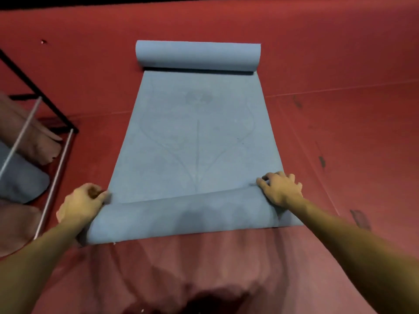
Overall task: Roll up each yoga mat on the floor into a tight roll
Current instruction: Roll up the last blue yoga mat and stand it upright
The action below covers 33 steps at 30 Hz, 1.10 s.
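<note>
Dim, soft focus (slightly blurry), edges bowed

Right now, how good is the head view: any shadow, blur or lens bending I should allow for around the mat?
Head view: a dark shadow falls on the red carpet floor at the bottom edge and dims the near roll of the blue yoga mat; the whole frame is soft, so the mat's line pattern is faint; wide-angle bending splays the mat's sides; both hands are evenly lit, no glare.
</note>
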### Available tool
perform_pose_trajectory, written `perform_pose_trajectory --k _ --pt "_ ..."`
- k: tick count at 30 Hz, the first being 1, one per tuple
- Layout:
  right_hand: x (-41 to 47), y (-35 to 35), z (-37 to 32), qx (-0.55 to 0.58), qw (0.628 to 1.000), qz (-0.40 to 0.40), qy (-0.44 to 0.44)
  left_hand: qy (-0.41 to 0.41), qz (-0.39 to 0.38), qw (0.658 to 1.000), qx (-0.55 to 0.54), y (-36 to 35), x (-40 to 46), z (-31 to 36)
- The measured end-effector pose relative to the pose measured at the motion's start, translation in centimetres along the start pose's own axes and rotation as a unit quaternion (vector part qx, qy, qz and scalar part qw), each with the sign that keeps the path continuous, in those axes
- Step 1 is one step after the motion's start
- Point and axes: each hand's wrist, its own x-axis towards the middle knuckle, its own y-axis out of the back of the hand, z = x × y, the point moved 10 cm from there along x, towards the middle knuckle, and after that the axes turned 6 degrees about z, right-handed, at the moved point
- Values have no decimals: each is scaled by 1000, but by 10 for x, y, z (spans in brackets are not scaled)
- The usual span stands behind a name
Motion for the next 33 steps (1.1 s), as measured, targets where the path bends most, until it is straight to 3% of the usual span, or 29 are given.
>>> perform_pose_trajectory --k 3,6,8,13,16,18,21,24,26,28,33 --pt "-20 37 -23 -152 983 -72 69 -156 -19 986 63 17 -10 58" --pt "-56 83 -64 -255 947 -110 160 -264 -224 930 123 -14 -71 112" --pt "-85 101 -97 -267 934 -119 207 -303 -270 889 215 -30 -109 116" --pt "-160 55 -152 -184 945 -102 249 -359 -188 848 340 -30 -179 102" --pt "-198 -21 -134 -94 969 -79 213 -339 -161 880 292 -36 -216 84" --pt "-222 -67 -108 -119 967 -62 218 -317 -166 895 268 -40 -234 72" --pt "-242 -95 -85 -165 950 29 262 -353 -82 889 279 -39 -259 70" --pt "-236 -54 -95 -144 918 209 304 -365 -26 891 269 -48 -271 70" --pt "-230 -26 -102 -133 900 266 318 -360 -4 897 256 -46 -276 71" --pt "-237 -27 -100 -148 897 269 320 -379 1 890 254 -47 -287 66" --pt "-279 -95 -53 -154 940 173 249 -396 -74 881 249 -61 -301 55"
